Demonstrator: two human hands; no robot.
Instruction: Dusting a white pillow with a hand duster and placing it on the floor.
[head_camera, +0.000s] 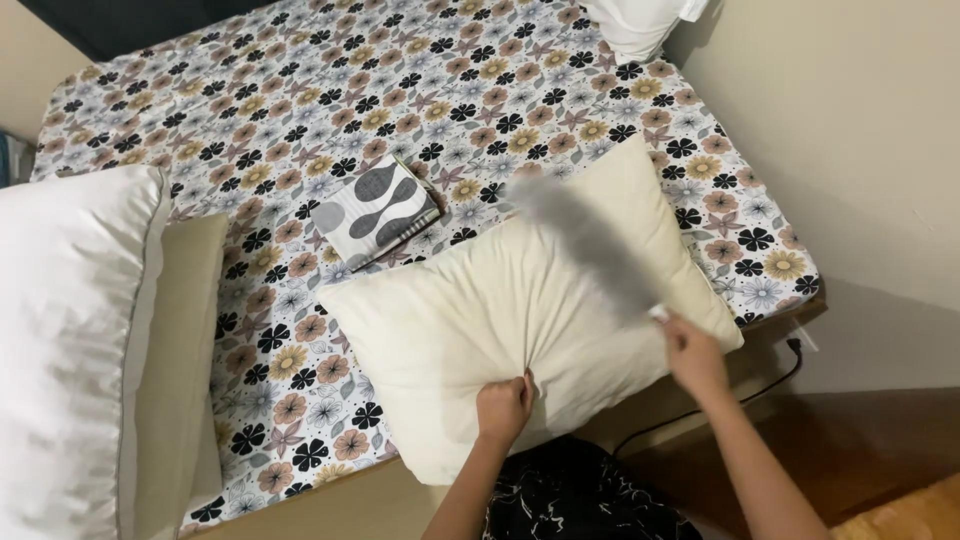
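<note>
Head view, looking down at a bed (300, 60) covered by a floral sheet in black, tan and grey.

Left hand (503, 408): fingers bunched tight on the near edge of a cream pillow (470, 330), pinching a fold of its fabric; creases radiate from the grip. The pillow lies at the near right corner of the bed, tilted, 1 corner pointing to the far side.

Right hand (694, 352): fingers closed around the handle of a grey duster (585, 235). The duster head is motion-blurred and lies across the far right part of the cream pillow, running diagonally from the hand up and to the left. Whether it touches the pillow cannot be told through the blur.

Around them:
- A folded cloth (375, 210) with a grey-and-white drop pattern lies flat on the sheet just beyond the cream pillow's far left corner.
- A large white pillow (70, 340) with grey piping fills the left edge, well apart from the hands.
- A beige cushion (180, 360) sits beside it, partly under it.
- Another white pillow (640, 25) shows at the far right corner, cut off by the frame.
- A black cable (720, 405) runs over the wooden floor (860, 450) to a plug by the beige wall (860, 150).
- Black patterned clothing (585, 500) shows between the forearms.
</note>
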